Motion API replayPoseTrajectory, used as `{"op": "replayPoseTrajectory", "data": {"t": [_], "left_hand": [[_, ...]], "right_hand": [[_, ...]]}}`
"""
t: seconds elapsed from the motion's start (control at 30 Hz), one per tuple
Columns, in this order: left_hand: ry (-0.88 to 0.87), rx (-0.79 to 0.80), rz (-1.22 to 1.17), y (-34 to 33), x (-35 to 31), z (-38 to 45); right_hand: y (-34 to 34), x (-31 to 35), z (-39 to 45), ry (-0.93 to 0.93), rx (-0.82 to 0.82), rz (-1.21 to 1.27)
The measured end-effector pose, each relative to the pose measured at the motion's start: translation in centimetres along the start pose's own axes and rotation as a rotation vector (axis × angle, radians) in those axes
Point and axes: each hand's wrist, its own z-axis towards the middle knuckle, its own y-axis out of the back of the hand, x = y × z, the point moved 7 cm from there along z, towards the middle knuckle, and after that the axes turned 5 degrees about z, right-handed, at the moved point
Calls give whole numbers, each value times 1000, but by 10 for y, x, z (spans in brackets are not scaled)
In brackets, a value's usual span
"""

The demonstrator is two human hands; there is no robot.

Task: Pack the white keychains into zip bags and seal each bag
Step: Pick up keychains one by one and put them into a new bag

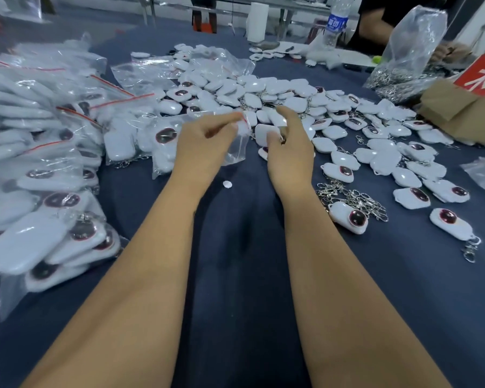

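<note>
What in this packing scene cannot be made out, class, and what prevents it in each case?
- Head view: the zip bag mouth, open or sealed, is hidden by the left hand fingers.
- Red box lettering is cut off by the right edge.
- Bagged keychains at far left are motion-blurred.
- Water bottle label is too small to read.

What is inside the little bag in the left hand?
The zip bag that the left hand pinches looks empty. The right hand holds a white keychain beside its opening, still outside.
</note>
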Motion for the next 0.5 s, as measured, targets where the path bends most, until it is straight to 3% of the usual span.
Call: {"op": "replayPoseTrajectory", "data": {"t": [0.1, 0.23, 0.37, 0.5], "left_hand": [[-37, 111, 394, -16, 9, 0], [-35, 80, 531, -14, 12, 5], [51, 52, 346, -11, 14, 4], [282, 57, 46, -11, 24, 1]], "right_hand": [[5, 2, -4, -9, -46, 172], [3, 2, -4, -103, -108, 431], [-15, 8, -8, -189, -9, 688], [-32, 9, -13, -204, 108, 578]]}}
